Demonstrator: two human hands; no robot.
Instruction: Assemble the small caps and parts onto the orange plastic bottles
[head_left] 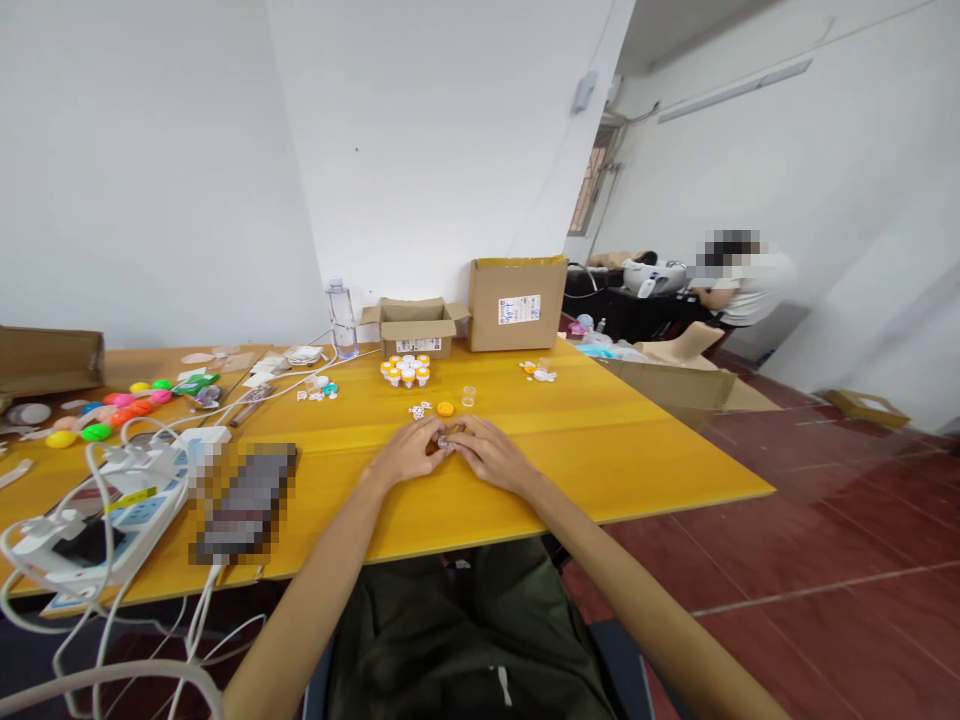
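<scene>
Small pale piece (444,440) pinched between both sets of fingertips, mid-table (637,450), left hand (407,452) and right hand (491,455) met knuckle to knuckle, forearms angled inward (wrists resting low), orange cap (445,408) just beyond, capped vials (405,371) farther back.

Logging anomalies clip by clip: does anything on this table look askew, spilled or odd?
Mostly orderly. The one untidy spot is the white cables tangled over the power strip and hanging off the table edge at left.
</scene>
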